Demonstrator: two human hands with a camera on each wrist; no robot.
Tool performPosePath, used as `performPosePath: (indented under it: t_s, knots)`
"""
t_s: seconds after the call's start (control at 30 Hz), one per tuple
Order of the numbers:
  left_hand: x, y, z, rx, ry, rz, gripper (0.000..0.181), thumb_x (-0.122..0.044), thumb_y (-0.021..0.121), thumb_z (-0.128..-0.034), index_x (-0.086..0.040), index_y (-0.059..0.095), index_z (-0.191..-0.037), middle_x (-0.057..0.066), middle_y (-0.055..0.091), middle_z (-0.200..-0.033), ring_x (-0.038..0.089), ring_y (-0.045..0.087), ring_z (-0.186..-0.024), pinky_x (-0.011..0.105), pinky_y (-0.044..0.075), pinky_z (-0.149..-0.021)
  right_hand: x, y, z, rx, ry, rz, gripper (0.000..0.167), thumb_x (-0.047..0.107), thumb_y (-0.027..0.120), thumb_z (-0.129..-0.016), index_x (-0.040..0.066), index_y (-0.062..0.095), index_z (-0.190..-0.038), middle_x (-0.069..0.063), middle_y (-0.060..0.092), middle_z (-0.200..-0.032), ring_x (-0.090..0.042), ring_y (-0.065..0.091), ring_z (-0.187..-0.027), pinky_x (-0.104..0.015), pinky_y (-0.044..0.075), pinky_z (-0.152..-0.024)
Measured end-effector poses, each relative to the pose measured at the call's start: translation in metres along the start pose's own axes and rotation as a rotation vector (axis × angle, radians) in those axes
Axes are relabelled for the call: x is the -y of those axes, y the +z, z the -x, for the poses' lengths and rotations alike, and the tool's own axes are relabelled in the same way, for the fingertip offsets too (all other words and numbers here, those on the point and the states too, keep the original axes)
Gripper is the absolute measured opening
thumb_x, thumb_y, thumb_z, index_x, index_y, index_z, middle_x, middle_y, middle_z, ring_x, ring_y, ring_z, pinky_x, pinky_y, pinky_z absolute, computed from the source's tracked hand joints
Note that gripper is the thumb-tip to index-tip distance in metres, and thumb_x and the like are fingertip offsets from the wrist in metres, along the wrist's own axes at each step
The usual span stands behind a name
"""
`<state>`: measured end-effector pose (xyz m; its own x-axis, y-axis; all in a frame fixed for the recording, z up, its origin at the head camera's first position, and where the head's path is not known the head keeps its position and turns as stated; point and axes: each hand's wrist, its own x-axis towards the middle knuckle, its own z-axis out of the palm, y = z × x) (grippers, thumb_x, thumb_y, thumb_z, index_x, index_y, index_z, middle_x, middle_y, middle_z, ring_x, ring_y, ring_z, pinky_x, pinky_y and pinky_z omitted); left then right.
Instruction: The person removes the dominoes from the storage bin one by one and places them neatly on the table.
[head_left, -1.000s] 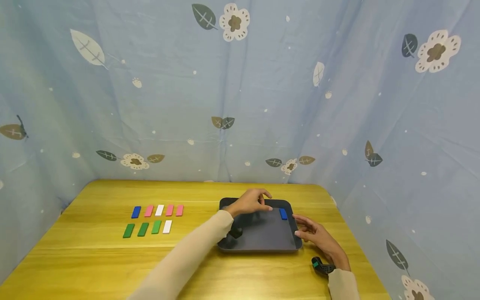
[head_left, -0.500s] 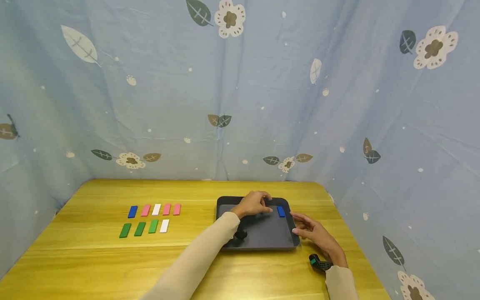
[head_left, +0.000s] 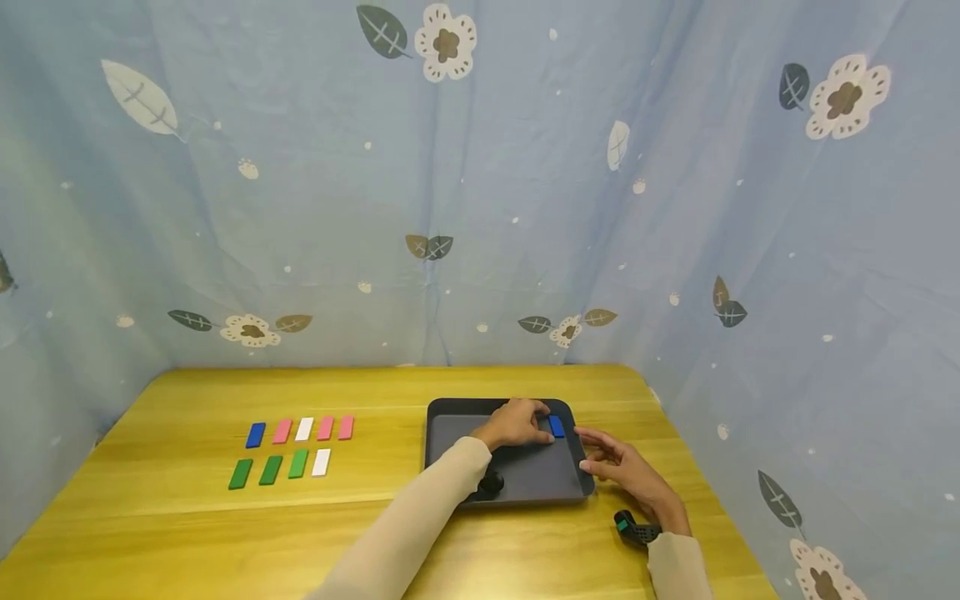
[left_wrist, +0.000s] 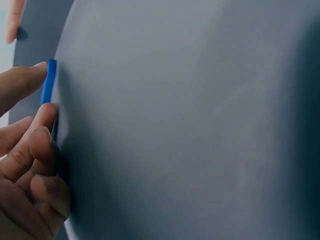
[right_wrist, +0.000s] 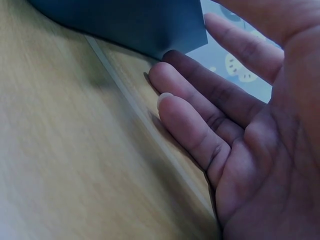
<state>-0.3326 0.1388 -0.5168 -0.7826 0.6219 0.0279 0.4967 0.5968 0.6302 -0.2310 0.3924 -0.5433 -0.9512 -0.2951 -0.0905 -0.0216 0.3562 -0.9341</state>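
Note:
A dark grey tray (head_left: 525, 483) lies on the wooden table. Inside its far right corner is a small flat blue block (head_left: 556, 427). My left hand (head_left: 513, 422) reaches over the tray. In the left wrist view, my thumb and a fingertip meet the two ends of the blue block (left_wrist: 49, 82), pinching it; the other fingers are curled below. My right hand (head_left: 626, 472) is at the tray's right side, its fingers relaxed near the wall. The right wrist view shows that hand (right_wrist: 245, 135) with loosely bent fingers, low over the table beside the tray (right_wrist: 125, 25), holding nothing.
Left of the tray lie two rows of flat blocks: a blue one (head_left: 256, 435), pink ones (head_left: 282, 431), white ones (head_left: 303, 429) and green ones (head_left: 240, 473). A patterned curtain (head_left: 480, 208) hangs behind and beside the table.
My left hand has moved right toward the blue block in the tray, closing the gap to it. The right hand stays by the tray's side. The head view has shifted slightly.

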Motion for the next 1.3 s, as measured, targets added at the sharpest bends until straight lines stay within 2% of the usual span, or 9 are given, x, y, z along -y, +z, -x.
performPosePath:
  t_s: [0.2, 0.33, 0.47, 0.7, 0.93, 1.17, 1.3]
  knots:
    - [-0.004, 0.006, -0.001, -0.032, -0.019, -0.07, 0.05, -0.039, 0.083, -0.0882, -0.015, 0.07, -0.131, -0.009, 0.067, -0.081, 0.006, 0.062, -0.07, 0.032, 0.053, -0.072, -0.001, 0.0, 0.001, -0.01, 0.022, -0.009, 0.061, 0.026, 0.068, -0.102, 0.025, 0.043, -0.158, -0.014, 0.043, -0.155, -0.033, 0.054, -0.116, -0.042, 0.05, -0.088]
    - [-0.008, 0.006, -0.001, -0.067, -0.033, -0.119, 0.048, -0.041, 0.084, -0.0867, -0.017, 0.072, -0.127, -0.003, 0.073, -0.102, 0.014, 0.068, -0.086, 0.04, 0.055, -0.082, 0.001, 0.0, 0.0, -0.011, 0.029, -0.009, 0.061, 0.028, 0.069, -0.101, 0.027, 0.044, -0.157, -0.012, 0.043, -0.156, -0.032, 0.054, -0.117, -0.043, 0.05, -0.089]
    - [-0.01, 0.008, -0.001, -0.098, -0.054, -0.143, 0.047, -0.042, 0.085, -0.0853, -0.018, 0.073, -0.124, 0.001, 0.072, -0.119, 0.023, 0.069, -0.101, 0.046, 0.055, -0.087, 0.001, 0.0, -0.002, -0.004, 0.012, -0.002, 0.062, 0.027, 0.069, -0.101, 0.025, 0.043, -0.158, -0.014, 0.042, -0.157, -0.033, 0.054, -0.117, -0.044, 0.05, -0.09]
    - [-0.009, 0.014, -0.001, -0.137, -0.084, -0.128, 0.047, -0.045, 0.086, -0.0839, -0.019, 0.074, -0.121, 0.001, 0.073, -0.114, 0.026, 0.07, -0.098, 0.051, 0.053, -0.088, 0.002, 0.0, -0.004, 0.008, -0.001, -0.012, 0.061, 0.026, 0.069, -0.101, 0.024, 0.044, -0.157, -0.015, 0.039, -0.158, -0.035, 0.052, -0.118, -0.043, 0.051, -0.091]
    - [-0.008, 0.018, -0.004, -0.16, -0.092, -0.128, 0.049, -0.049, 0.088, -0.0803, -0.018, 0.074, -0.116, -0.002, 0.072, -0.099, 0.021, 0.068, -0.084, 0.046, 0.054, -0.08, 0.001, 0.0, -0.003, -0.002, 0.005, 0.0, 0.061, 0.026, 0.069, -0.101, 0.025, 0.045, -0.157, -0.015, 0.041, -0.157, -0.035, 0.053, -0.118, -0.043, 0.051, -0.09]
    - [-0.005, 0.02, -0.009, -0.144, -0.08, -0.087, 0.045, -0.041, 0.089, -0.0803, -0.015, 0.076, -0.115, 0.001, 0.073, -0.105, 0.022, 0.069, -0.089, 0.046, 0.055, -0.083, 0.0, 0.001, 0.0, -0.026, 0.044, -0.018, 0.06, 0.026, 0.07, -0.101, 0.029, 0.046, -0.156, -0.009, 0.047, -0.153, -0.035, 0.054, -0.115, -0.042, 0.05, -0.086]
    - [-0.003, 0.013, -0.006, -0.115, -0.066, -0.069, 0.044, -0.037, 0.09, -0.0798, -0.015, 0.076, -0.115, -0.001, 0.073, -0.099, 0.017, 0.066, -0.081, 0.039, 0.055, -0.077, -0.001, 0.0, 0.0, -0.03, 0.042, -0.02, 0.059, 0.026, 0.069, -0.101, 0.03, 0.047, -0.155, -0.008, 0.048, -0.152, -0.035, 0.053, -0.115, -0.042, 0.05, -0.085]
